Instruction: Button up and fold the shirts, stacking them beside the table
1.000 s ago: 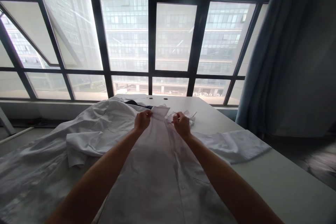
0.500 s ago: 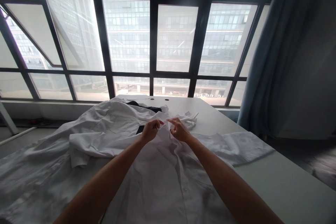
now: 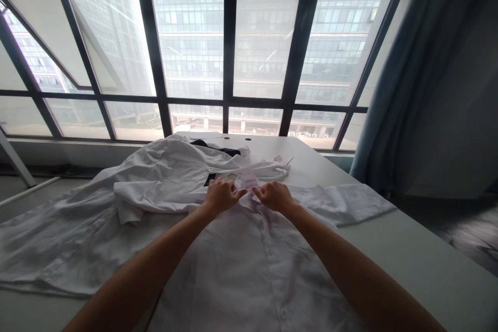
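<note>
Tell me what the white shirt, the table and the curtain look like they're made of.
The white shirt looks like thin woven cotton or a blend, matte, with soft creases; the exact fibre can't be seen. The table seems a laminate or painted board, smooth and pale with a faint sheen. The blue curtain looks like matte, fairly heavy fabric, hanging in soft folds.

Left hand [image 3: 221, 195] and right hand [image 3: 275, 197] nearly meet, fingers [image 3: 241, 193] curled.
</note>
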`<state>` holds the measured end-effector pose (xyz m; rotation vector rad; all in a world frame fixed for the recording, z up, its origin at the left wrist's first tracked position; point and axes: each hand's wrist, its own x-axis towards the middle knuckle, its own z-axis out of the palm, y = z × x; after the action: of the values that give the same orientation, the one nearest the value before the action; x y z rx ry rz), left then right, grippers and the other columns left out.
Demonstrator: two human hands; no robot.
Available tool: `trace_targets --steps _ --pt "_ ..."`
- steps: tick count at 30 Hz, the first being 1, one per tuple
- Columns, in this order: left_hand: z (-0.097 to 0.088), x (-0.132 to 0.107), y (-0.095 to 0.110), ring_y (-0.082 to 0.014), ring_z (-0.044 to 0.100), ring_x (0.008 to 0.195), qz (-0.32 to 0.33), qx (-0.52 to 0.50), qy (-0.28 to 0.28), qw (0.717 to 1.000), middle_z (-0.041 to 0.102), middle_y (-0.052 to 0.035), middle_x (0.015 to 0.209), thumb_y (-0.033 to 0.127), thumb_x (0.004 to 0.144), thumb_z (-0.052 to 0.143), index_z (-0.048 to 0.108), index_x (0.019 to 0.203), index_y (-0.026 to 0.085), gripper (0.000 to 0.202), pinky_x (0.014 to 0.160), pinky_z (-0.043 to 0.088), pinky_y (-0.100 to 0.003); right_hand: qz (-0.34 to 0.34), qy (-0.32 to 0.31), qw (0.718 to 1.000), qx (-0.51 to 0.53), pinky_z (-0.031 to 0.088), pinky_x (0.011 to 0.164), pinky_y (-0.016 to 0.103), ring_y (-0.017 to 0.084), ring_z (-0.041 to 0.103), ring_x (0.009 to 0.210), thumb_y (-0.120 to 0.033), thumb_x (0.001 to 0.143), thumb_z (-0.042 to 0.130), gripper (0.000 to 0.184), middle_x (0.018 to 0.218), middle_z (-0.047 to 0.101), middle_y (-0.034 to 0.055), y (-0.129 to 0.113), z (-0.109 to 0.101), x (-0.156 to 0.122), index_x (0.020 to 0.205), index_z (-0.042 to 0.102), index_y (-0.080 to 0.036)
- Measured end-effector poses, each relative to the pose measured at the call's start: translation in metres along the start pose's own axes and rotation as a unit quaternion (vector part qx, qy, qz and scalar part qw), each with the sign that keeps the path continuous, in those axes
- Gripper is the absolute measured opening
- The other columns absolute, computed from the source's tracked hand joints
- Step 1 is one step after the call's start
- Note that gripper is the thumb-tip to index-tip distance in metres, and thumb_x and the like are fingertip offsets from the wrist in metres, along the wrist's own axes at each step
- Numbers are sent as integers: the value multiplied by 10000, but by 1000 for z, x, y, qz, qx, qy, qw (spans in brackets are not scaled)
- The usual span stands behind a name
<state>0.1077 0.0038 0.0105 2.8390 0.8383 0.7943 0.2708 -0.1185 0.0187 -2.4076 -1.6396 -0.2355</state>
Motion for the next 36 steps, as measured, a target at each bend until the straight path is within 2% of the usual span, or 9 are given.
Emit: trace_targets --steps 4,9,13,19,21,24,26,30,36 --pt "-1 -6 6 -320 608 1016 -4 71 -8 997 681 -152 1016 429 843 602 742 867 159 304 874 438 -402 81 -9 996 -27 467 750 319 271 689 874 -590 959 324 626 909 735 174 1 -2 -13 911 759 -143" --pt "-6 -12 13 -274 659 916 -40 24 -55 997 710 -129 951 381 912 507 748 911 176 317 783 467 -331 121 -50 991 -24 461 801 322 275 669 969 -577 934 406 528 1004 721 167 8 5 -21 1013 727 -166" --pt "0 -18 17 -240 658 855 -1 -24 -16 1000 711 -116 909 358 932 518 725 840 173 293 751 448 -299 126 21 992 -4 453 831 330 284 634 1020 -526 889 520 496 1152 664 175 10 9 -20 1188 620 -144" --pt "20 -8 7 -187 633 765 41 -168 45 984 712 -74 834 230 886 555 723 809 167 195 722 438 -262 88 95 992 -7 409 947 380 334 473 1233 -341 829 620 744 1395 480 208 10 4 5 1479 336 -119" --pt "26 1 1 -185 641 750 24 -240 48 969 725 -57 813 215 860 562 743 853 167 187 702 447 -255 54 99 994 4 389 970 373 315 480 1228 -281 837 596 590 1357 532 172 10 4 15 1402 479 -154" --pt "36 12 -7 -196 661 744 -19 -329 47 943 742 -54 814 236 819 586 755 900 155 204 681 465 -262 -1 81 995 57 412 912 328 259 588 1074 -248 866 537 263 1117 684 121 11 9 27 1045 716 -174" --pt "45 16 -13 -204 669 742 -43 -384 47 921 746 -65 826 256 792 601 752 909 142 223 673 480 -272 -7 77 989 129 440 807 300 222 639 889 -252 879 507 240 918 725 102 14 15 32 868 734 -175" --pt "62 17 -22 -213 669 731 -91 -471 59 875 744 -87 840 321 736 660 740 930 131 282 654 495 -286 -1 85 958 274 433 647 266 181 610 677 -251 846 514 228 703 697 59 27 26 37 762 710 -171" --pt "65 13 -24 -158 578 639 -92 -472 68 874 671 -35 696 382 750 620 702 813 138 265 620 437 -261 -40 36 924 377 380 554 243 125 480 555 -368 797 532 256 595 580 -9 43 25 38 711 649 -157"
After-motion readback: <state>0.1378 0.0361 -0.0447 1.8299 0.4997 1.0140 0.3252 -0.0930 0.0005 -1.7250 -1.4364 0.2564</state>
